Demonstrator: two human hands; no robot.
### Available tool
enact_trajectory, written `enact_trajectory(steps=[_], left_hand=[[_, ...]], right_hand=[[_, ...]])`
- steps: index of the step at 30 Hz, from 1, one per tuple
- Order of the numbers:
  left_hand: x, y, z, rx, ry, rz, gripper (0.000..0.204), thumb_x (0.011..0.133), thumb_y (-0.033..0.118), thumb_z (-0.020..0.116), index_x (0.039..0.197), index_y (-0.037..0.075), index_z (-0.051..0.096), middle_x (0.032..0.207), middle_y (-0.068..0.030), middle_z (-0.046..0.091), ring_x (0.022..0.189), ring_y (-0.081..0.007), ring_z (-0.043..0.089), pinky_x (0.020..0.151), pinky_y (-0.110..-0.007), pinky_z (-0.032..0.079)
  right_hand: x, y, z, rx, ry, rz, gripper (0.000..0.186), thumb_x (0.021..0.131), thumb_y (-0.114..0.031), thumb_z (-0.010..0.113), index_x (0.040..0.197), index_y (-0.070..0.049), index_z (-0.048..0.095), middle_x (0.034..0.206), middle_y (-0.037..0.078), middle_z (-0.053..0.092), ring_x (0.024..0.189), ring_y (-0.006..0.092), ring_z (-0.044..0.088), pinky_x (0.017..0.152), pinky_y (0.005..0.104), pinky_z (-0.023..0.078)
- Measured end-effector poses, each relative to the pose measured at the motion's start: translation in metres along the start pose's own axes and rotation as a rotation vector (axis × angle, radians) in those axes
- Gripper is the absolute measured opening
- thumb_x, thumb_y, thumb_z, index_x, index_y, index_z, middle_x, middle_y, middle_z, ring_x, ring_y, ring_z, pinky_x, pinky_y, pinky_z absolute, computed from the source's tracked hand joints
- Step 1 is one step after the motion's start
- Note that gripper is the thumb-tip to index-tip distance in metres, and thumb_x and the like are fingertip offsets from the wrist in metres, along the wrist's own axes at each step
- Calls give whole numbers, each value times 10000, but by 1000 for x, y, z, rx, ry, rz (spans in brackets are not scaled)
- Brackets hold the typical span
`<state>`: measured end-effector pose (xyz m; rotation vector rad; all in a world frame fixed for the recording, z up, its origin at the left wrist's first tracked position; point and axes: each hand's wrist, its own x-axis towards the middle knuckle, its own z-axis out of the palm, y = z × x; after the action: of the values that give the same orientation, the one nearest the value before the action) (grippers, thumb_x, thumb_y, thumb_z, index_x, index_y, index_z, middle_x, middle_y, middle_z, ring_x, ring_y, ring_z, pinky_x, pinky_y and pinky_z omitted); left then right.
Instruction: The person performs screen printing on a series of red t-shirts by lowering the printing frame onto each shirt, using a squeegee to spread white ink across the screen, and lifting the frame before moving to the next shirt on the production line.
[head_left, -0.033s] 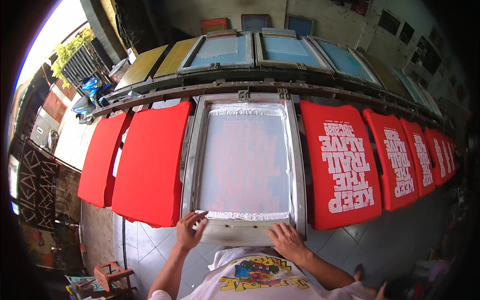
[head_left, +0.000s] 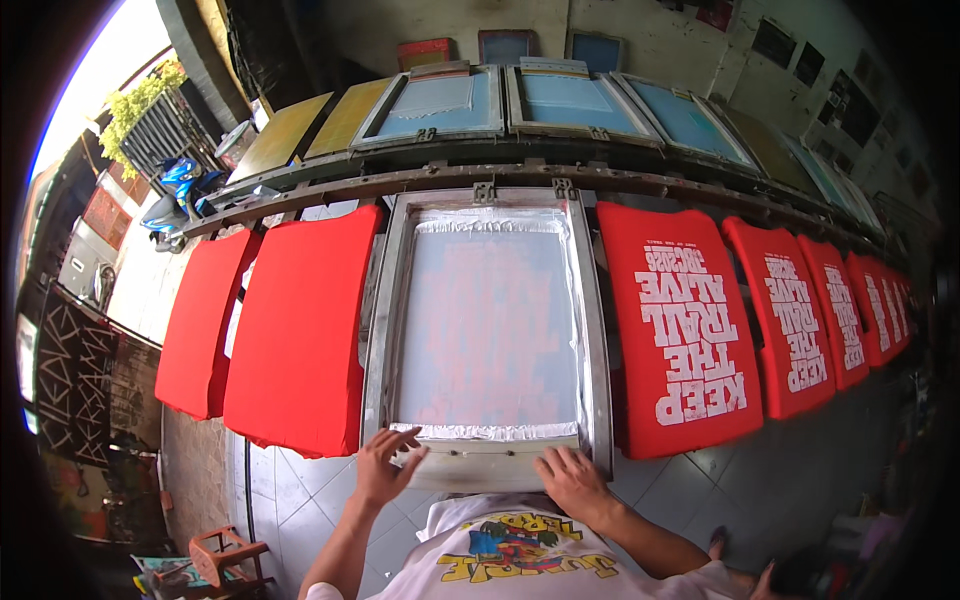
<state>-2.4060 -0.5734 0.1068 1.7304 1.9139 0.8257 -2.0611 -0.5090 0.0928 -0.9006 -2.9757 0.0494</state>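
A screen-printing frame [head_left: 598, 390] lies in front of me, its pale mesh [head_left: 490, 330] bordered by white ink. Faint reddish lettering shows through the mesh. Along the near end runs a pale bar [head_left: 490, 466] with small bolts; I cannot tell whether it is a squeegee or part of the frame. My left hand [head_left: 385, 470] is at the near left corner, fingers spread above the bar's end and holding nothing. At the near right corner, my right hand [head_left: 575, 482] rests with its fingers laid out over the edge of the bar and frame.
Plain red shirts [head_left: 295, 330] lie on boards to the left. Red shirts with white lettering [head_left: 690, 330] line the right side. Behind the metal rail [head_left: 400, 186] stands a row of blue-meshed screens [head_left: 580, 100]. An orange stool [head_left: 225, 555] is on the floor at lower left.
My left hand has shifted slightly to the right over the near corner. The right hand and the printing frame stay in place.
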Motion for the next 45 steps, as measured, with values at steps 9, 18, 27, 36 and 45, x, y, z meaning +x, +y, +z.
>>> enact_trajectory(steps=[9, 18, 27, 36, 45], left_hand=[[26, 12, -29, 382, -254, 321, 555, 730, 346, 886, 1188, 80, 719, 1123, -43, 696, 1086, -247, 616, 972, -404, 499], [45, -34, -9, 388, -215, 332, 247, 718, 108, 778, 962, 86, 754, 993, -20, 720, 995, -222, 665, 848, -370, 541], [240, -46, -27, 495, -36, 486, 151, 746, 121, 796, 891, 134, 760, 953, -5, 722, 931, -200, 684, 788, -357, 590], [489, -90, -3, 551, 30, 422, 348, 808, 432, 813, 946, 117, 765, 933, -117, 747, 889, -339, 722, 798, -466, 573], [414, -77, 1, 616, -28, 296, 347, 795, 415, 824, 959, 112, 788, 947, -127, 761, 902, -330, 728, 792, -439, 582]], right_hand=[[40, 31, -23, 333, 36, 160, 295, 777, -139, 702, 1052, -47, 644, 979, 110, 641, 1015, 285, 620, 942, 413, 476], [44, 31, -1, 116, 269, 322, 241, 668, 9, 734, 878, -69, 646, 864, 70, 674, 877, 273, 649, 892, 405, 468], [175, 162, -21, 91, 359, 345, 175, 716, 5, 696, 875, -49, 649, 932, 109, 707, 932, 283, 657, 906, 430, 458], [363, 334, 8, -43, 397, 398, 210, 775, -146, 818, 933, -91, 690, 998, 55, 729, 1035, 259, 664, 933, 412, 421], [312, 283, 16, 10, 283, 411, 192, 803, -171, 806, 949, -79, 721, 970, 92, 736, 1014, 284, 679, 965, 428, 459]])
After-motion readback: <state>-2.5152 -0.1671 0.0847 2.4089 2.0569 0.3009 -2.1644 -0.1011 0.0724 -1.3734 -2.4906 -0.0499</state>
